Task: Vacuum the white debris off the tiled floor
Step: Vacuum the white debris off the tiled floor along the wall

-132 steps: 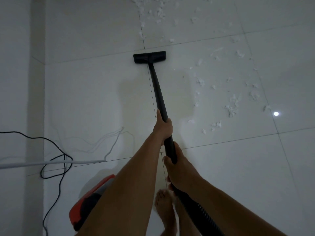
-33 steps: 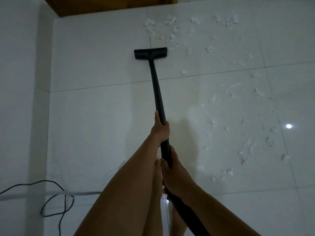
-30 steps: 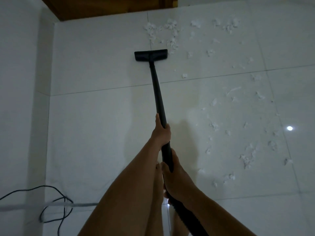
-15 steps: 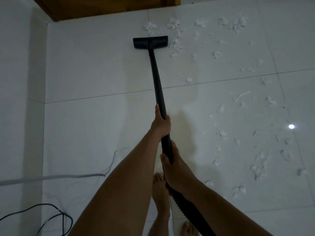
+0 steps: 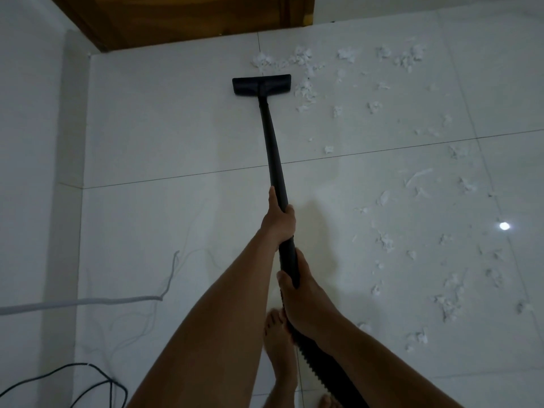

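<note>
Debris (image 5: 306, 89), white fluffy shreds too many for me to count, lies scattered over the glossy tiled floor (image 5: 176, 128), mostly right of the wand (image 5: 272, 148) and just beside its flat rectangular nozzle (image 5: 261, 85), near one wooden door (image 5: 191, 19). I see the left grip (image 5: 278, 222) clenched round the smooth black wand, and the right grip (image 5: 300, 295) wrapped round it lower, by the ribbed hose (image 5: 323, 366). One black cord (image 5: 88, 381) and one white cable (image 5: 73, 301) lie at left

One wand (image 5: 272, 142), two hands (image 5: 279, 222) (image 5: 297, 293), two feet (image 5: 278, 348) (image 5: 326, 403), one black cable (image 5: 97, 378), one white cord (image 5: 88, 301)
</note>
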A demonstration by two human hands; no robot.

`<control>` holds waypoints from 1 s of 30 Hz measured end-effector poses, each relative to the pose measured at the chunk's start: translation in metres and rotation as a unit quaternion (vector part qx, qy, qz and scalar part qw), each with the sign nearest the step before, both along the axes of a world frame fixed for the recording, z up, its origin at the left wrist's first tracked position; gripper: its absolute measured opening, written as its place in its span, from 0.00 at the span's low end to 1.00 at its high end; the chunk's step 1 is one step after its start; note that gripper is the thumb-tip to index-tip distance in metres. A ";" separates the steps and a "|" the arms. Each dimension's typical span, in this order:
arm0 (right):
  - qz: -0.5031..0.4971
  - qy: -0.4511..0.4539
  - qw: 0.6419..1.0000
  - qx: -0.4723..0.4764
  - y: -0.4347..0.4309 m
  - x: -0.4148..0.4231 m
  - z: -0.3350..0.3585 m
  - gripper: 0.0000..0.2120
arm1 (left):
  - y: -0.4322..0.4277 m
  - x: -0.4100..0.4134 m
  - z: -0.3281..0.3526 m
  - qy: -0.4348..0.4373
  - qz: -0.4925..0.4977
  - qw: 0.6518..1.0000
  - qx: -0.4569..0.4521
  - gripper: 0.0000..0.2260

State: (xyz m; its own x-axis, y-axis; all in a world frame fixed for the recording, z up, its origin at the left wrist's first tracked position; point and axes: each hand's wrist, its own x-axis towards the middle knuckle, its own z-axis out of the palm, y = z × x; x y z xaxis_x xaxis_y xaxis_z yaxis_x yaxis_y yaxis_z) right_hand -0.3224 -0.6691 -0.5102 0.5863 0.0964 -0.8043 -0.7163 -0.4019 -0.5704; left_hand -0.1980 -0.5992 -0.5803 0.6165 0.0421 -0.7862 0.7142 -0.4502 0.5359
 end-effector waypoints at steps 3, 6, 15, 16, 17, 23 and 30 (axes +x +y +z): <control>0.003 0.001 1.000 -0.003 -0.004 -0.005 0.000 0.29 | -0.003 -0.005 -0.001 0.001 0.006 1.000 -0.002 0.29; 0.006 0.005 1.000 -0.004 -0.005 -0.004 -0.004 0.29 | -0.004 -0.003 -0.005 0.003 0.010 1.000 -0.006 0.30; -0.025 0.024 0.999 0.019 -0.003 0.037 -0.009 0.29 | -0.002 0.036 -0.013 -0.007 0.003 1.000 0.006 0.29; -0.027 0.026 0.999 0.017 -0.002 0.043 -0.010 0.29 | -0.002 0.042 -0.014 -0.009 0.002 1.000 0.006 0.29; -0.027 0.028 0.999 0.015 -0.001 0.047 -0.010 0.29 | -0.001 0.047 -0.014 -0.011 0.001 1.000 0.005 0.29; -0.034 0.043 0.998 0.012 0.002 0.067 -0.019 0.29 | 0.001 0.069 -0.019 -0.014 -0.001 1.000 0.005 0.29; -0.026 0.045 0.999 0.007 0.002 0.066 -0.011 0.29 | 0.002 0.066 -0.017 -0.010 0.001 1.000 0.007 0.29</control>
State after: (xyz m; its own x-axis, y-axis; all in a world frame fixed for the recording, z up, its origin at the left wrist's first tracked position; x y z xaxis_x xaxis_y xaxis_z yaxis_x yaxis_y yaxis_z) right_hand -0.2562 -0.6672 -0.5212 0.5157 0.0781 -0.8532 -0.7852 -0.3552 -0.5072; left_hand -0.1319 -0.5976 -0.5972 0.6321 0.0543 -0.7730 0.7046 -0.4554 0.5442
